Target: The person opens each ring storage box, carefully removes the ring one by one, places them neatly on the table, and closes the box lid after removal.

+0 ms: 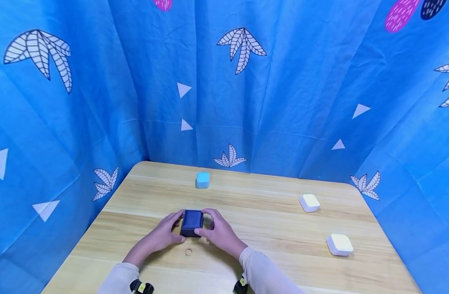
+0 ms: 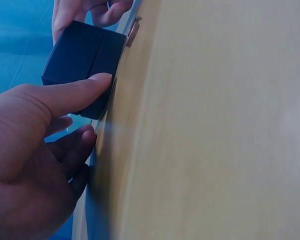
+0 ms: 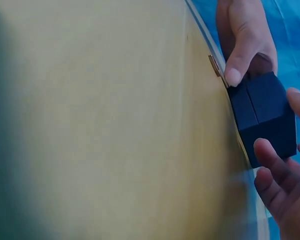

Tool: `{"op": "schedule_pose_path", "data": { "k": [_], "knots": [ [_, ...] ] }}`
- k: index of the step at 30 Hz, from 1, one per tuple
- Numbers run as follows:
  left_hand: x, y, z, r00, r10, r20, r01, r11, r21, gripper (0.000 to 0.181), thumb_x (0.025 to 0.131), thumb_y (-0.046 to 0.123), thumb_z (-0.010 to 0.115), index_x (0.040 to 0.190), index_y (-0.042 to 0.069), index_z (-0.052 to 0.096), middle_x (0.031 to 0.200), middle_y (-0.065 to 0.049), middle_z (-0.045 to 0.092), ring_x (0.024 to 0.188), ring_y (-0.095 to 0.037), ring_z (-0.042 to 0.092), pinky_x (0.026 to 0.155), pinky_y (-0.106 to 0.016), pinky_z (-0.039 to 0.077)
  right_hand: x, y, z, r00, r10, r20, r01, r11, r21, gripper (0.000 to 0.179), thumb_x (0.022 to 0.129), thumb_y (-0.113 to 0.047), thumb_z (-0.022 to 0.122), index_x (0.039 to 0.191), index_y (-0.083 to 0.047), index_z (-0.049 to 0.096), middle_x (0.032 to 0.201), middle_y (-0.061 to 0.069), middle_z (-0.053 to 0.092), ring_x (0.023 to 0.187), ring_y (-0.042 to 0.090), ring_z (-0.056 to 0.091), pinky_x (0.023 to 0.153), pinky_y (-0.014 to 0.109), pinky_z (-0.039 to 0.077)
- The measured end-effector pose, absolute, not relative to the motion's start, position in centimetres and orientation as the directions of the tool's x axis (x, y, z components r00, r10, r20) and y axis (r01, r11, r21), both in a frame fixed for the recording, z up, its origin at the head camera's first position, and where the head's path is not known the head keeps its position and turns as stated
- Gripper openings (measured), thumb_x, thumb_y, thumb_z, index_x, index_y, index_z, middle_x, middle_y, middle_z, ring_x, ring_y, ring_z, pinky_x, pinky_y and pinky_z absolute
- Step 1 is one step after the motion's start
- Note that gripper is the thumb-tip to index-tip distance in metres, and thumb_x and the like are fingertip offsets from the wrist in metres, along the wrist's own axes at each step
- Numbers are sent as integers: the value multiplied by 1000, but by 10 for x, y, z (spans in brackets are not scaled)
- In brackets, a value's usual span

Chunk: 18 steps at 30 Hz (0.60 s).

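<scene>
A small dark blue ring box [image 1: 192, 220], its lid closed, sits on the table between the two hands. My left hand [image 1: 164, 233] grips it from the left side; in the left wrist view the thumb [image 2: 85, 92] lies across the box's face near the lid seam. From the right, my right hand [image 1: 222, 234] holds the box, thumb at its near right corner and index finger at the far right one. A thin gold-coloured ring [image 1: 188, 252] is on the tabletop just in front of the box, touched by neither hand.
The light wooden table [image 1: 261, 261] has a light blue block [image 1: 202, 180] at the back. Two white rounded blocks, a farther one [image 1: 309, 203] and a nearer one [image 1: 340, 245], stand on the right. A blue patterned curtain [image 1: 301, 81] surrounds the table's back and sides.
</scene>
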<state>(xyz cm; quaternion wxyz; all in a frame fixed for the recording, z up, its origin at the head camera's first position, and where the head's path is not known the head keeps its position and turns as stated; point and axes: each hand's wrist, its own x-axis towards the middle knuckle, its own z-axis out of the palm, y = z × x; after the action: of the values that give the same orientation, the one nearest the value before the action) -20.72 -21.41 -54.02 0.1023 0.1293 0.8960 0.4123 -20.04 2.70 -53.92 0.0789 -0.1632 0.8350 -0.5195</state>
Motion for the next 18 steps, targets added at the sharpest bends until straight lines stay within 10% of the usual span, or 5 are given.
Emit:
{"op": "schedule_pose_path", "data": {
  "k": [18],
  "knots": [
    [-224, -226, -528, -944, 325, -63, 172, 643, 746, 82, 87, 20, 77, 157, 14, 34, 153, -17, 45, 138, -43, 43, 115, -63, 32, -218, 41, -533, -938, -339, 69, -217, 423, -880, 73, 92, -53, 67, 151, -16, 44, 147, 6, 49, 112, 18, 59, 89, 34, 52]
  ]
}}
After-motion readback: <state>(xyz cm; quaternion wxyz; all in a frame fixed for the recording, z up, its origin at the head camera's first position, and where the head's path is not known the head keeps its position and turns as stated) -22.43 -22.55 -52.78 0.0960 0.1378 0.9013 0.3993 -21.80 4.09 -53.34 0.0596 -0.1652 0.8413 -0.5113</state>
